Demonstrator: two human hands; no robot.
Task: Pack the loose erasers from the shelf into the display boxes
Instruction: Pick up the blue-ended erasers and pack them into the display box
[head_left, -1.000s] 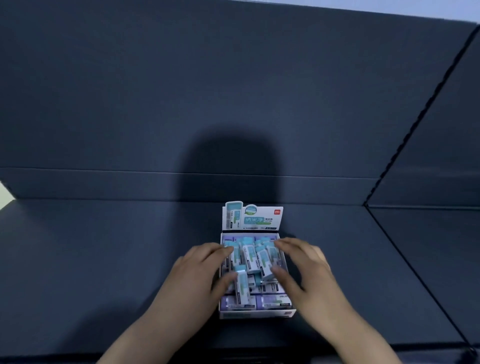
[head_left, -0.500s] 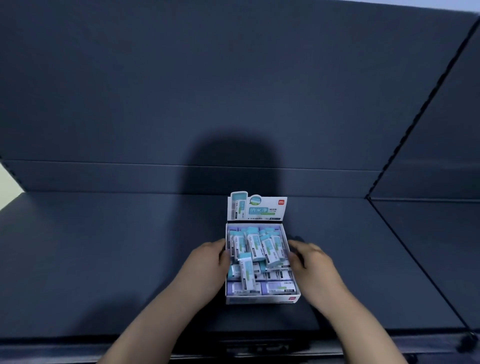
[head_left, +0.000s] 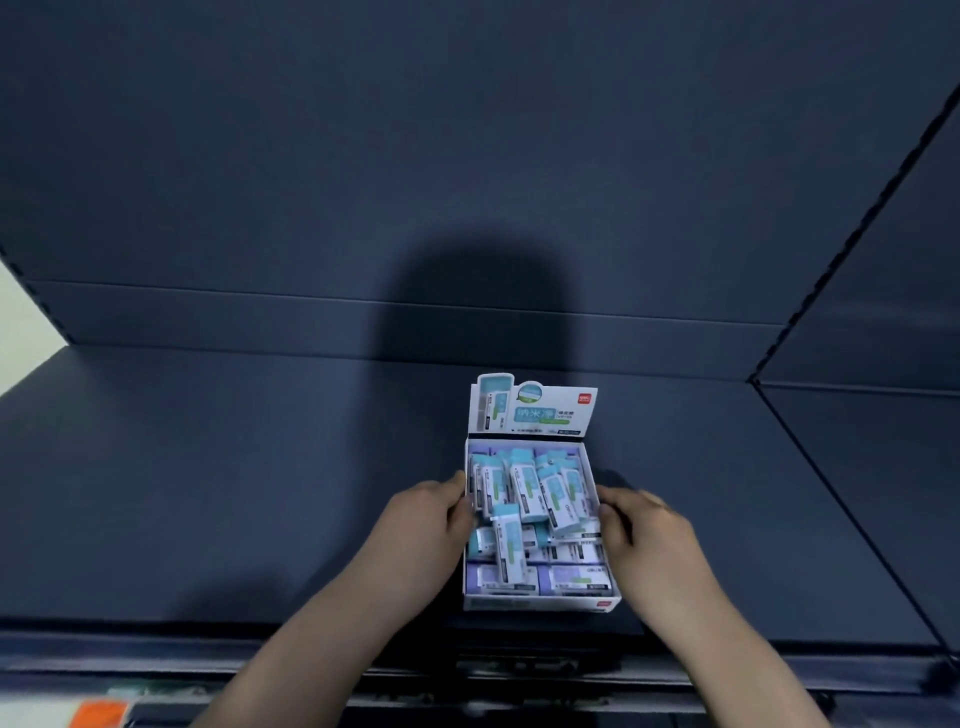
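Observation:
A white display box (head_left: 540, 603) with an upright printed header card (head_left: 532, 410) stands on the dark blue shelf (head_left: 234, 493), near its front edge. Several blue-and-white wrapped erasers (head_left: 530, 493) lie jumbled inside it, some piled askew above a neater bottom row. My left hand (head_left: 423, 525) grips the box's left wall, thumb at the rim. On the opposite side, my right hand (head_left: 647, 530) holds the right wall with curled fingers. No loose erasers show on the shelf outside the box.
The shelf's dark back panel (head_left: 467, 182) rises behind the box, and a side panel (head_left: 883, 312) angles in at the right. The shelf's front rail (head_left: 260, 660) runs below my forearms. An orange-and-white label (head_left: 98, 714) shows at the bottom left.
My hands left the top of the erasers and went to the box's two side walls. The box now sits a little farther back and to the right on the shelf.

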